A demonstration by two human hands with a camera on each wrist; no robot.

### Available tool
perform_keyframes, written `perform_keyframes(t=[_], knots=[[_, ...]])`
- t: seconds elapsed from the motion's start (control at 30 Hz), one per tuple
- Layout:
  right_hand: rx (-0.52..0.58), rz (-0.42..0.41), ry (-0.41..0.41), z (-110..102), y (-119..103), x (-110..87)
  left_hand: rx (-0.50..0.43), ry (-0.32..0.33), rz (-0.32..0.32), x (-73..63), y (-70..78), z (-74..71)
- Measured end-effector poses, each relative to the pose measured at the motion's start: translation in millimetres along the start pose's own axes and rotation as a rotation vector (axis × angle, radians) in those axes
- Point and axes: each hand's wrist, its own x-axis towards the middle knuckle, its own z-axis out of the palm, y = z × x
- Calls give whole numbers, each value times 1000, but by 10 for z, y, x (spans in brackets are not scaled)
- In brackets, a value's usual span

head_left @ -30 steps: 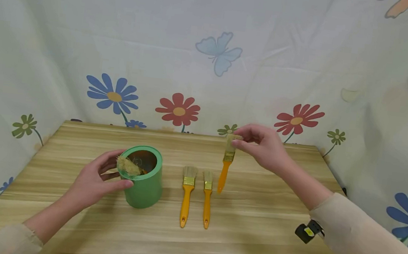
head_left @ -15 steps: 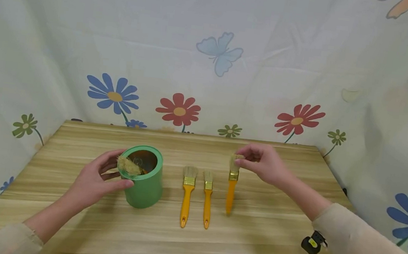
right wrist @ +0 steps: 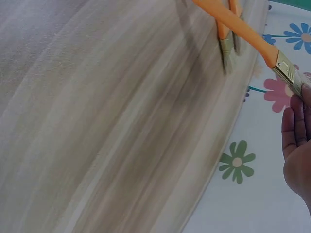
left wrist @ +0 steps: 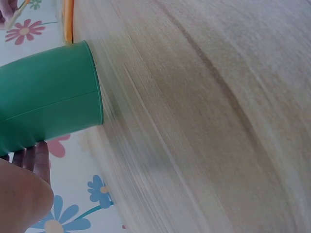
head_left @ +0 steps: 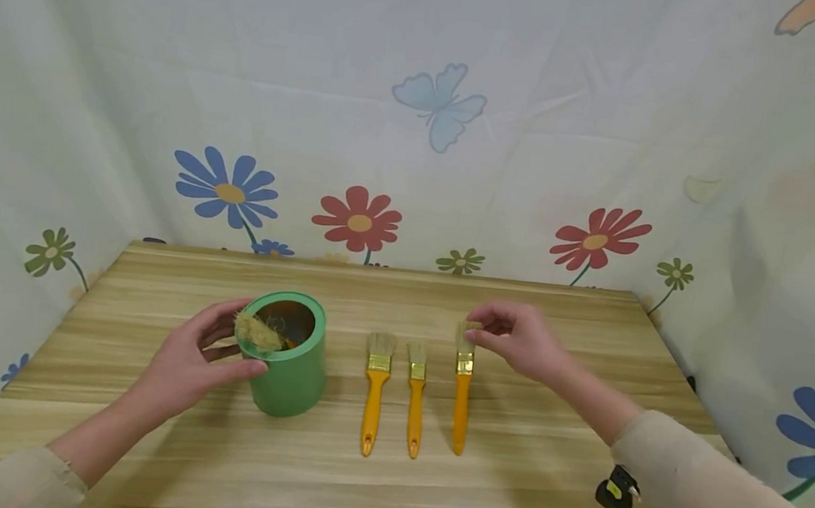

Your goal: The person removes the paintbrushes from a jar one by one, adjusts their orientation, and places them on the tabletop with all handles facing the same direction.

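My left hand [head_left: 188, 356] grips the green can [head_left: 288, 387] from the left side, thumb at the front near the rim and fingers behind. The can stands upright; inside leans a paintbrush with frayed bristles [head_left: 258, 333] over the rim, its handle mostly hidden. In the left wrist view the can [left wrist: 48, 92] fills the upper left. My right hand [head_left: 520, 342] pinches another paintbrush [head_left: 461, 407] by its bristles, orange handle toward me. The right wrist view shows this handle [right wrist: 243, 30] slanting above the tabletop, its lower end out of frame.
Left of the held brush lie a narrow paintbrush [head_left: 416, 410] and a wider paintbrush [head_left: 373, 397], side by side with bristles away from me. The wooden table [head_left: 320, 491] ends at a flower-printed cloth [head_left: 303, 108] behind. A black camera [head_left: 617, 492] hangs at the right sleeve.
My right hand has lowered the paintbrush toward the table and nearer to me, bringing it roughly level with the two lying brushes. The left hand and can stay in place.
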Motion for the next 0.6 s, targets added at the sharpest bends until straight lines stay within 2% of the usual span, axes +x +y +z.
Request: perform_keyframes(t=[0.2,0.6], knots=[[-49,-12,37,84,108,1,3,-10,-15,10,14,4],[-126,-16,46,258,401,67,-5,-7,-7,0,13,0]])
